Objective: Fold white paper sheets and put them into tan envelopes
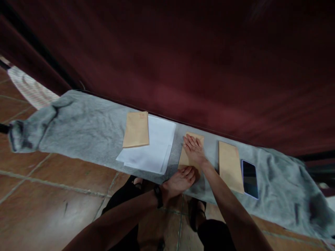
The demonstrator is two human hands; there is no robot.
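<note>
A brown paper envelope [184, 160] lies lengthwise on the grey cloth [99, 143] in front of me, partly covered by both my hands. My right hand [194, 149] rests flat on its far half, fingers stretched out. At the near end, my left hand [181, 179] has its fingers curled in against the paper; the fingertips are partly hidden. To the left, a stack of brown envelopes [136, 129] overlaps several white paper sheets [157, 146]. On the right lies another brown envelope, or a small pile of them [230, 167].
A smartphone [250, 179] with a pale purple edge lies beside the right-hand envelope. The cloth covers a long narrow surface along a dark red curtain-like backdrop [167, 69]. Below are brown floor tiles [65, 195] and my feet.
</note>
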